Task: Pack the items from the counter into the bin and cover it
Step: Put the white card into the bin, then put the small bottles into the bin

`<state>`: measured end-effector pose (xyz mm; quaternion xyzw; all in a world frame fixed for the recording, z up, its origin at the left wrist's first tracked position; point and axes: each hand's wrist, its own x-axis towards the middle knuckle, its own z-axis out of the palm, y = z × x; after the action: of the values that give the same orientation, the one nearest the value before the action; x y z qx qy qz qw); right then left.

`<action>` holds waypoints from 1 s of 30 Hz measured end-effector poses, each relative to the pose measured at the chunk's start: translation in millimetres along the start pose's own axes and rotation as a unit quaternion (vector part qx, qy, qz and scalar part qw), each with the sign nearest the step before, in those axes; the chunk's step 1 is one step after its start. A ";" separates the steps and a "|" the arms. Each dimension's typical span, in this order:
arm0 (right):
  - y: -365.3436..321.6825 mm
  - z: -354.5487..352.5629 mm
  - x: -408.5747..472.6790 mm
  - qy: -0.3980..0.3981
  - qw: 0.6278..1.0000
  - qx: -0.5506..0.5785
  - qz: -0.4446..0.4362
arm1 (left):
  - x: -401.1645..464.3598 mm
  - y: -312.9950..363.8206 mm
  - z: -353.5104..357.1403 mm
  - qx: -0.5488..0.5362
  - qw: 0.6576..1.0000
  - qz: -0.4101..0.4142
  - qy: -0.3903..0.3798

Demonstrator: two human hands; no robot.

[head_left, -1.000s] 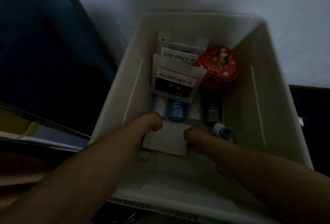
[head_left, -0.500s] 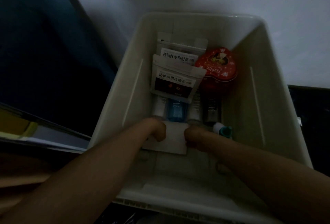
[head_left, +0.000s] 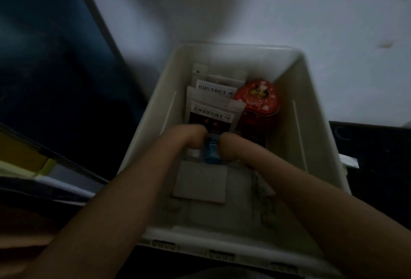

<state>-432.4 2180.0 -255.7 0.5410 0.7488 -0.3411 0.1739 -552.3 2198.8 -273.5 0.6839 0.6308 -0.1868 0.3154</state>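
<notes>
A white plastic bin (head_left: 320,145) stands open below me. At its far end lie two white tea pouches (head_left: 213,109) and a red heart-shaped tin (head_left: 258,101). A blue bottle (head_left: 211,155) stands in a row of small bottles in the middle. My left hand (head_left: 191,137) and my right hand (head_left: 232,146) reach deep into the bin, with curled fingers pressed against either side of the blue bottle; the fingertips are hidden. A flat white box (head_left: 201,182) lies on the bin floor just nearer to me, and neither hand touches it.
A pale wall rises behind the bin. A dark blue surface (head_left: 44,67) fills the left, with a yellow and grey edge (head_left: 29,163) below it. A dark counter (head_left: 373,156) runs along the right of the bin. The scene is dim.
Both hands have let go of the flat white box and moved farther into the bin, onto the blue bottle. The box now lies flat on the floor.
</notes>
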 end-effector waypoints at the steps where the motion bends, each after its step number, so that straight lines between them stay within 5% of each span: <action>1: 4.5 -7.4 -4.5 0.030 0.999 0.034 -0.006 | -6.5 0.8 -10.7 -0.054 0.997 0.017 0.053; 4: 22.9 -31.4 -21.8 0.131 0.979 0.152 -0.017 | -29.6 12.2 -33.1 -0.199 0.955 0.070 0.208; 7: 41.0 -50.6 -42.0 0.241 0.925 0.291 -0.051 | -43.2 36.0 -35.2 -0.221 0.928 0.093 0.287; 13: 97.3 -73.5 -97.9 0.404 0.790 0.450 -0.101 | -58.0 105.9 -23.3 -0.294 0.878 0.171 0.336; 18: 170.5 -66.7 -137.6 0.410 0.741 0.528 -0.065 | -72.4 182.5 -17.2 -0.327 0.845 0.245 0.346; 23: 246.6 -39.8 -153.9 0.389 0.775 0.497 0.014 | -71.5 265.3 -9.1 -0.310 0.845 0.289 0.326; 30: 346.0 18.9 -153.3 0.285 0.898 0.307 0.134 | -41.2 345.0 46.1 -0.175 0.928 0.262 0.198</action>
<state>-58.8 2123.7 -284.2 0.7366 0.5448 -0.3591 -0.1780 -213.0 2135.6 -212.7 0.7817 0.5015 0.1552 0.3367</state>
